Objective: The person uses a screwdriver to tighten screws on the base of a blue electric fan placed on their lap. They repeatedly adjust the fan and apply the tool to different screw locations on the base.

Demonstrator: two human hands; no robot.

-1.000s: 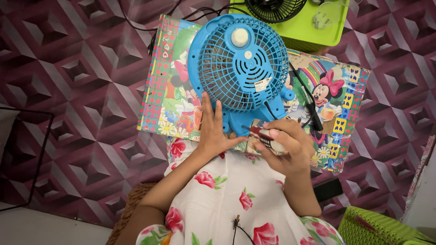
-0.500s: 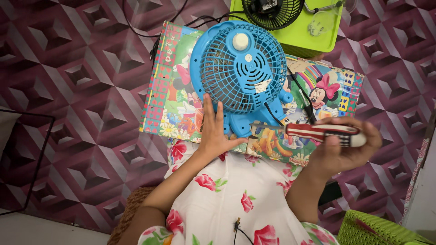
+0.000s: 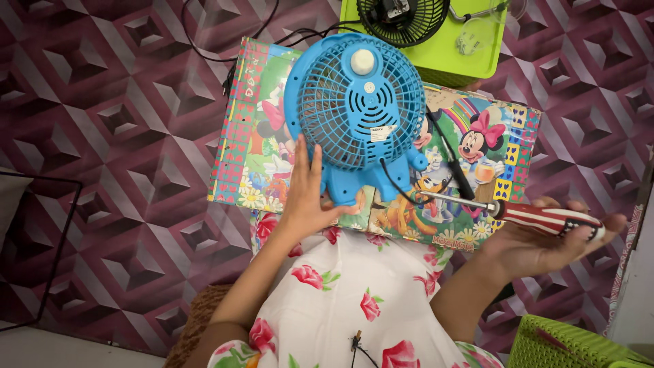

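I wore a white cotton dress [image 3: 354, 286] printed with red roses and green leaves, and my arms were bare to both hands.

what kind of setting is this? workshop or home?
Likely a home, with repair work done on the floor: patterned maroon floor covering, a colourful cartoon board as work surface under a small blue fan, left hand steadying it, right hand holding a screwdriver.

Soft, even light is filling the room, casting only faint shadows. Colours are showing bright and vivid, everything is staying sharp, and no glare is washing anything out.
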